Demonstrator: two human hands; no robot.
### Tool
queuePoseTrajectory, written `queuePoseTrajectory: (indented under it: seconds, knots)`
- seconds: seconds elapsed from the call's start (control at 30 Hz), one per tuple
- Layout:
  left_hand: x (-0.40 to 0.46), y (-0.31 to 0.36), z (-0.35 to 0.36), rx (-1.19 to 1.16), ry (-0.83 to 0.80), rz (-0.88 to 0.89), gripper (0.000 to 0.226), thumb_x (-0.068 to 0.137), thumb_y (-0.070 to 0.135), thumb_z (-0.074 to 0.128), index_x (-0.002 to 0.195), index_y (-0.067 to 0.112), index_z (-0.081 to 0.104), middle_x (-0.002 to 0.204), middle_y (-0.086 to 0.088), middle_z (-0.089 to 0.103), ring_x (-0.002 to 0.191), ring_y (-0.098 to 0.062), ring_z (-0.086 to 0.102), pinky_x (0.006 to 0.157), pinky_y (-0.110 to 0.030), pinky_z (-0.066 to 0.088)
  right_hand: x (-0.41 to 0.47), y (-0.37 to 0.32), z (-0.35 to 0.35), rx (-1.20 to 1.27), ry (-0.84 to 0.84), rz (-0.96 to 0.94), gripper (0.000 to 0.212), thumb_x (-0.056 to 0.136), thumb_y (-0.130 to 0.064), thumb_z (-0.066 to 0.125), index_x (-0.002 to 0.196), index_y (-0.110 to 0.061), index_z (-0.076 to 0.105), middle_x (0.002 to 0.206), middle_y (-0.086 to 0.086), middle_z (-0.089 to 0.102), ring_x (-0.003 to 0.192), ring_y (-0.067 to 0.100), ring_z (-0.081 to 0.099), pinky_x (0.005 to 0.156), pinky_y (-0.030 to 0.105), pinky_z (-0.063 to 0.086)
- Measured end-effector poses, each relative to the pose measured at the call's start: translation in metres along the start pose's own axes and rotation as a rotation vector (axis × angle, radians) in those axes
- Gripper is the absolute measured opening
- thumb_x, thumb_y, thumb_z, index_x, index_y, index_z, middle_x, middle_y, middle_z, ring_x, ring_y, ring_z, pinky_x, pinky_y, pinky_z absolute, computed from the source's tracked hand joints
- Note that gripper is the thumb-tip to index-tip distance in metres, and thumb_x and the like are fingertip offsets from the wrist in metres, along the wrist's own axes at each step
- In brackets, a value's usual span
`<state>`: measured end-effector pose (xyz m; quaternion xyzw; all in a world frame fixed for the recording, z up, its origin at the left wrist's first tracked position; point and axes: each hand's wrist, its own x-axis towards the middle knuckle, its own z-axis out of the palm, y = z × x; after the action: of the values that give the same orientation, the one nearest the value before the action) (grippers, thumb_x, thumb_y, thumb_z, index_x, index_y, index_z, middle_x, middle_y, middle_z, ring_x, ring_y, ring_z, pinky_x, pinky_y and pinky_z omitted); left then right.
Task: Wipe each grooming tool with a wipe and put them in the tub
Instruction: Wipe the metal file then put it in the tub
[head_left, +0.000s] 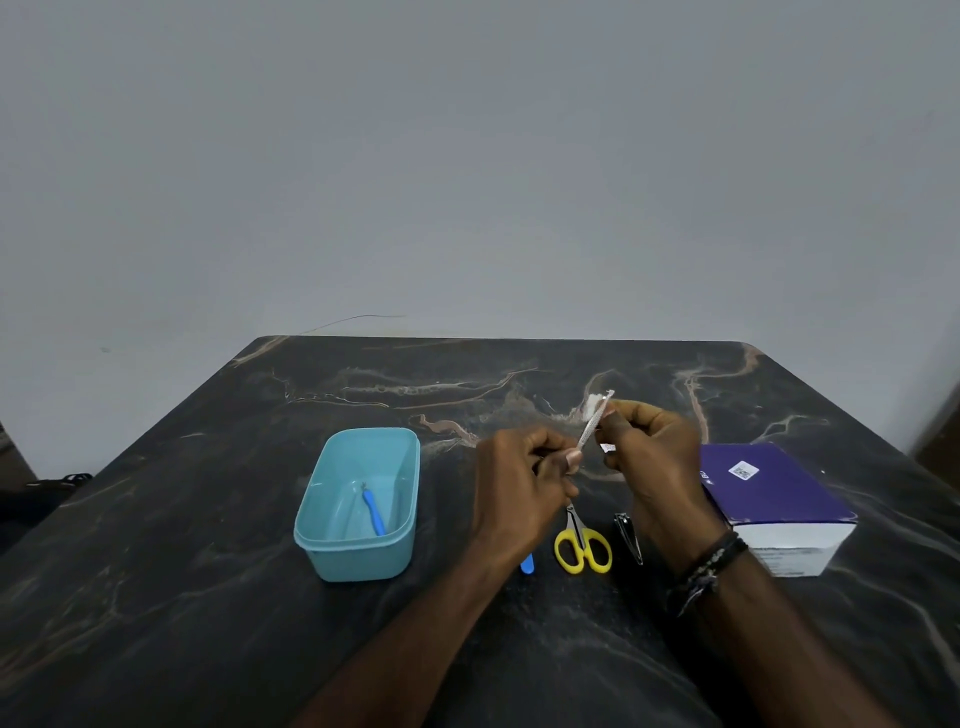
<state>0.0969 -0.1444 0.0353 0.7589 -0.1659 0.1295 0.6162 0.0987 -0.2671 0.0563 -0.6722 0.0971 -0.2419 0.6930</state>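
My left hand (519, 480) pinches the lower end of a thin metal nail file (591, 428), which slants up to the right above the table. My right hand (652, 457) holds a white wipe (592, 402) against the file's upper end. A light blue tub (358, 501) stands left of my hands with a blue-handled tool (374, 512) lying inside. On the table under my hands lie yellow-handled scissors (583, 545), a dark nail clipper (628, 535) and the tip of another blue tool (527, 564), mostly hidden by my left arm.
A purple and white box (769, 506) sits at the right, close to my right wrist. The dark marbled table (208, 597) reaches the grey wall behind. Dark objects lie off the table's left edge.
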Motion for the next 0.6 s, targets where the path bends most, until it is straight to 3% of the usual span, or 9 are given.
queuePoseTrajectory:
  seconds: [0.13,0.3,0.37,0.6]
  knots:
    - [-0.0012,-0.0007,0.0016,0.013,0.000,0.018,0.006,0.086,0.003,0.066,0.086,0.005,0.072,0.071,-0.005,0.071,0.054,-0.017,0.069,0.058,-0.038,0.061,0.0023,0.0010,-0.0003,0.030,0.042,-0.003,0.010,0.089,-0.015,0.067,0.080,-0.016,0.071,0.073,0.008,0.069,0.065,0.012,0.060,0.057,0.023,0.046]
    - [0.0023,-0.0027,-0.0059,0.026,0.068,0.020,0.018,0.085,0.005,0.067,0.077,0.021,0.070,0.067,-0.002,0.072,0.055,-0.014,0.069,0.059,-0.042,0.060,-0.0012,0.0026,0.0004,-0.123,-0.220,-0.001,0.017,0.091,-0.014,0.063,0.077,-0.012,0.072,0.068,0.009,0.067,0.059,0.010,0.057,0.050,0.018,0.043]
    - [0.0034,-0.0038,-0.0060,0.034,0.079,0.023,0.022,0.085,0.005,0.067,0.075,0.025,0.069,0.067,-0.001,0.072,0.055,-0.014,0.069,0.058,-0.044,0.060,-0.0019,0.0013,0.0002,-0.138,-0.239,-0.001,0.018,0.091,-0.014,0.063,0.075,-0.011,0.071,0.067,0.009,0.066,0.059,0.012,0.056,0.051,0.020,0.043]
    - [-0.0008,0.0003,0.0004,0.010,-0.023,0.035,0.009,0.087,0.003,0.065,0.083,0.009,0.072,0.069,-0.004,0.071,0.054,-0.014,0.068,0.058,-0.037,0.060,0.0056,0.0003,-0.0029,0.031,0.013,0.059,0.010,0.087,-0.019,0.069,0.082,-0.012,0.072,0.069,0.008,0.066,0.062,0.014,0.057,0.053,0.025,0.042]
